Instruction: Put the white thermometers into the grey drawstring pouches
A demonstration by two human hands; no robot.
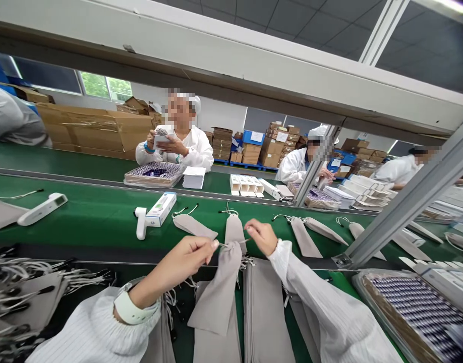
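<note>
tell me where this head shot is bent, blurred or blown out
Head view: strong wide-angle bend, the overhead beam and the metal post slant. Top right corner is blown out by a ceiling light. The tray at the lower right smears toward the edge. The hands and the grey pouch are sharp, evenly lit.

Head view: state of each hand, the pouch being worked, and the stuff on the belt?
left hand: pinching the pouch's cord, grip shut
right hand: pinching the cord on the other side, grip shut
grey drawstring pouch: held up by its mouth, hanging limp
pouch stack: lying flat under the hands
thermometer: lying on the belt, unboxed
thermometer box: lying flat, flaps closed
belt pouches: lying flat, cords loose
</note>
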